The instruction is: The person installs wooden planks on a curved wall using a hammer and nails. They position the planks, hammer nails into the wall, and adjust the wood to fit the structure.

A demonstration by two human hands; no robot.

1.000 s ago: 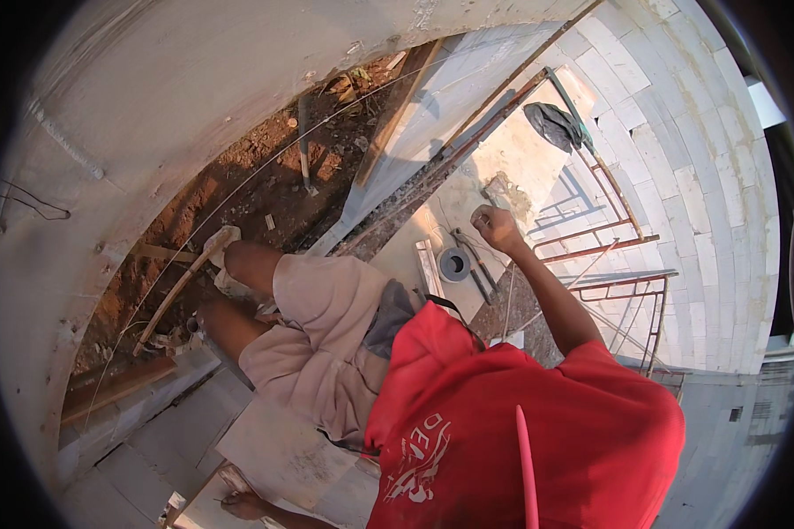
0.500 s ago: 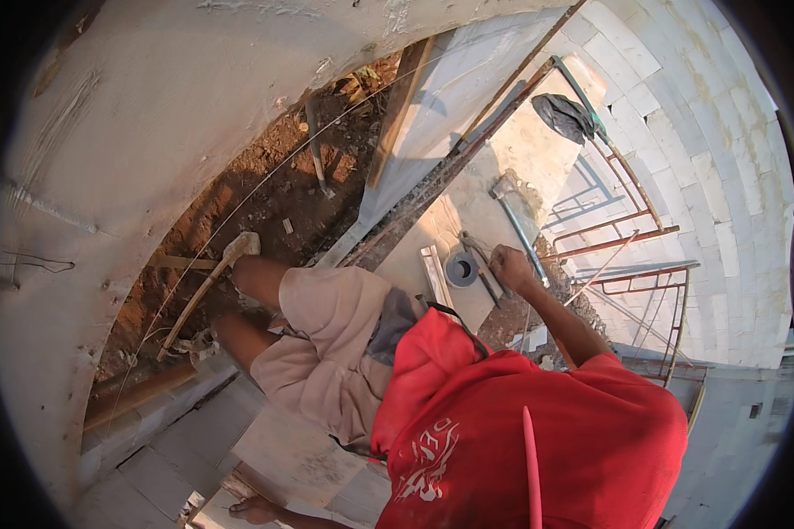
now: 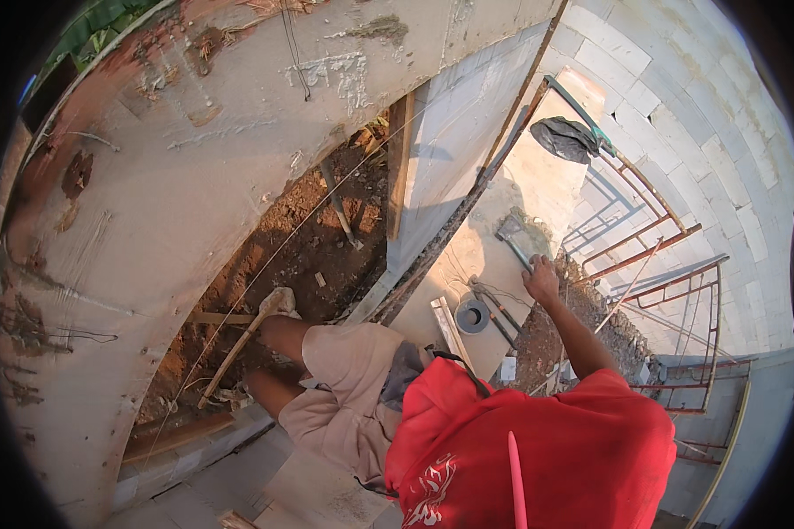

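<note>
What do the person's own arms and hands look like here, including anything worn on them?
The right hand wears no glove, and no watch or band shows at the wrist. The right arm is bare up to a short, plain red sleeve. The left arm and left hand are out of view.

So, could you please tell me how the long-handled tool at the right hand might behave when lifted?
The long-handled tool will probably feel heavy at its far end, where a broad head sits on a slim handle. It is likely stiff, since the handle looks straight.
</note>
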